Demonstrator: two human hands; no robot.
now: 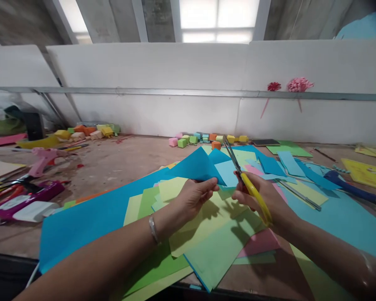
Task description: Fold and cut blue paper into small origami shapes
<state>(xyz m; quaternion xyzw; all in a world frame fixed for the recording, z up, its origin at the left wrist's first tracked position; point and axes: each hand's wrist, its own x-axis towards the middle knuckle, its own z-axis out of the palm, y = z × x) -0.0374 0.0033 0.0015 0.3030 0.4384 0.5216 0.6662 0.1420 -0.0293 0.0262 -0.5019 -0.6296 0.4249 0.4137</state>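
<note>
Between thumb and fingers, my left hand (196, 196) pinches a piece of blue paper (194, 165) that rises to a point above the pile. My right hand (260, 194) is closed around a pair of scissors (253, 190) with yellow handles. The metal blades point up and away, just right of the blue paper and apart from it; how far they are spread is hard to see. Beneath both hands lie overlapping sheets of yellow and green paper (213, 242). A large blue sheet (81, 230) stretches out to the left under my forearm.
Small paper cubes (192, 139) line the wall. At left lie a pink glue gun (42, 161) and a purple power strip (47, 198). On the right are a dark blue glue gun (347, 186), a metal rod (301, 195) and light blue paper (354, 217). Pink paper flowers (299, 85) hang on the rail.
</note>
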